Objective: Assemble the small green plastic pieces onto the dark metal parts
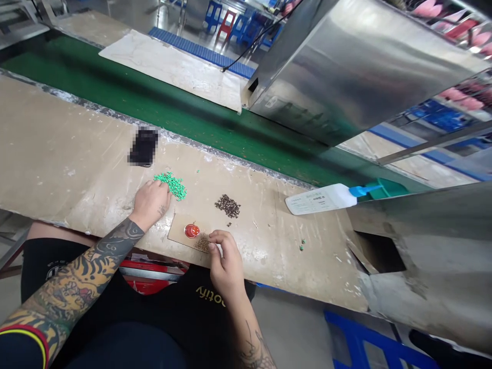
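Note:
My left hand (151,201) has its fingers curled down at the near edge of a pile of small green pieces (176,186); the fingertips are hidden, so I cannot see what they hold. Over the right end of a small brown card (177,231), my right hand (227,265) has thumb and forefinger drawn together. Whatever is between them is too small to make out. Right by those fingertips, a heap of tiny thin brown bits (202,242) lies on the card. Beside the heap sits a glossy red blob (191,230). Farther back is a pile of small dark brown pieces (227,205).
A dark pixelated object (144,147) lies behind the green pile. To the right, a white bottle with a blue nozzle (322,199) rests on its side near two stray green pieces (302,245). A green conveyor belt (215,130) runs behind the worktable, under a metal housing (326,72).

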Motion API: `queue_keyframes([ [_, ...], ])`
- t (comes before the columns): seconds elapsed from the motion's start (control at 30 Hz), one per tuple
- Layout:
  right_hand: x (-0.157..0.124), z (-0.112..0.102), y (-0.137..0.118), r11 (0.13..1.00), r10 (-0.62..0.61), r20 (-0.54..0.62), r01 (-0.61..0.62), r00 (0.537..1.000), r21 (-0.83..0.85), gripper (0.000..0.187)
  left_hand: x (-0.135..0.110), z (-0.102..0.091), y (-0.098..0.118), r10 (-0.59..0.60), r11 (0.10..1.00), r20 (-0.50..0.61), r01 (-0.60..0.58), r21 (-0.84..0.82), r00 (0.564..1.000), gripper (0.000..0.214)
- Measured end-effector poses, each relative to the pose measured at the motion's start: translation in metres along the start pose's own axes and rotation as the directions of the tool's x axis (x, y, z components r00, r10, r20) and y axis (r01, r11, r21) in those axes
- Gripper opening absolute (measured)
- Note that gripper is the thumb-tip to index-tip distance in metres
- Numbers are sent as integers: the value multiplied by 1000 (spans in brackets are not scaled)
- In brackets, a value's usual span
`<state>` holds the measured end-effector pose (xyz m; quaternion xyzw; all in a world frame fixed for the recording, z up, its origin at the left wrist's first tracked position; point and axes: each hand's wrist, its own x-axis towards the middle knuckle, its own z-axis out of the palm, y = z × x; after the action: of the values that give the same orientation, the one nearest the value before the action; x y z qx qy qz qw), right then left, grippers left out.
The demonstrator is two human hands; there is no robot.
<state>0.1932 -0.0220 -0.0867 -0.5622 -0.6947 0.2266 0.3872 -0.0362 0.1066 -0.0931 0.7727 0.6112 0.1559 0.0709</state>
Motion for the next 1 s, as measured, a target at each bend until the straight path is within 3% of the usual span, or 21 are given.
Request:
queue_keyframes([
  [0.1, 10, 3, -1, 1000, -18, 80, 20, 997, -22, 15, -5, -2, -2, 28, 999, 23, -29, 17, 999, 18],
  [0.37, 23, 9, 1, 989, -15, 153, 38, 988, -146, 17, -26, -4, -11, 104, 993, 48, -102, -52, 993, 16],
  [0.53, 25, 9, 1, 973, -26, 170, 64, 985, -221, 18, -39, -11, -14, 91, 956, 20, -82, -282, 996, 12],
  [0.73, 25, 10, -2, 952, -48, 184, 100, 982, -288, 21, -47, -20, -15, -5, 807, -35, -17, -590, 999, 15],
  [0.87, 26, 10, -5, 941, -53, 189, 112, 981, -320, 21, -52, -20, -16, -113, 698, 26, 98, -709, 993, 12],
  [1.0, 27, 10, -6, 931, -51, 195, 118, 980, -347, 20, -56, -19, -14, -206, 511, 103, 197, -837, 973, 19],
])
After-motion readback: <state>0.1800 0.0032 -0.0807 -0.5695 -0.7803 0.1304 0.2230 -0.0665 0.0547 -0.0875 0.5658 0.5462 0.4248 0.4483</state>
